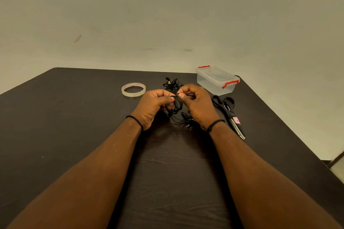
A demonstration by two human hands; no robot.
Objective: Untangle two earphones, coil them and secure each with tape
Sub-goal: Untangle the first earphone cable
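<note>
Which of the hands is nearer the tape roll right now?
Left. The left hand sits just this side of the tape roll, holding the earphone coil; the right hand is beyond the coil, nearer the scissors.

Tape roll [133,89]: red print on inner core, too small and blurred to read. Scissors [229,115]: small red, white and blue label on blade near pivot, characters illegible. No other text legible.

a black earphone [176,106] hangs in loose loops, pinched at its top in the grip of both hands, its tail and plug trailing below. a second black earphone [172,83] lies tangled just beyond the grip. a clear tape roll [133,89] lies flat, left of the grip.
</note>
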